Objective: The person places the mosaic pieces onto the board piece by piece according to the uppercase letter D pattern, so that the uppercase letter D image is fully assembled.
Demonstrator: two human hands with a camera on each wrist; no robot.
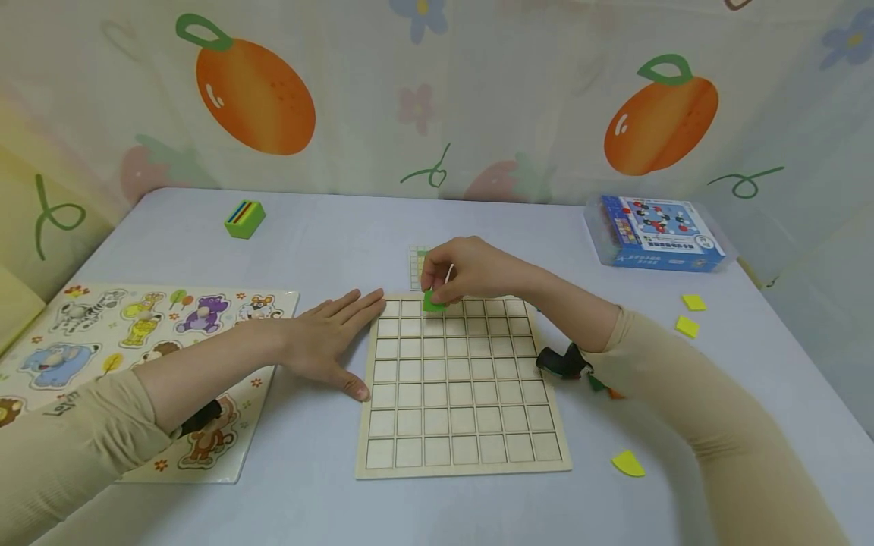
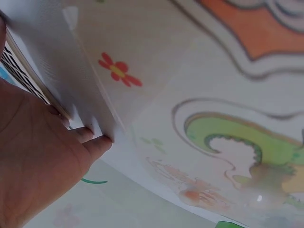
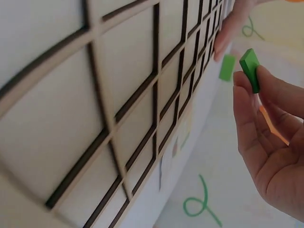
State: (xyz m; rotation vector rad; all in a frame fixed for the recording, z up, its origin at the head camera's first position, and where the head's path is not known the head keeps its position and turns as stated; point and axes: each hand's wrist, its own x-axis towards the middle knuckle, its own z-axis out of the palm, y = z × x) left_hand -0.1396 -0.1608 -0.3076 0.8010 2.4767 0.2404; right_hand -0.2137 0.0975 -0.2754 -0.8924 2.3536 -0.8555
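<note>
A wooden grid board [image 1: 463,472] with rows of square cells lies in front of me. My right hand [image 1: 471,271] pinches a small green tile [image 1: 433,302] between thumb and fingers, over the far row of cells towards the left. In the right wrist view the green tile [image 3: 250,71] stands tilted at the fingertips, apart from the grid. My left hand [image 1: 326,340] lies with fingers extended on the table, thumb and fingertips at the board's left edge. Behind the board, partly covered by the right hand, is a small printed grid card [image 1: 415,273].
An animal puzzle board [image 1: 157,364] lies at left under the left forearm. A green box [image 1: 245,219] with coloured strips stands at back left, a blue box [image 1: 665,233] at back right. Two yellow squares [image 1: 687,327] and a yellow quarter-round piece [image 1: 628,463] lie right of the grid.
</note>
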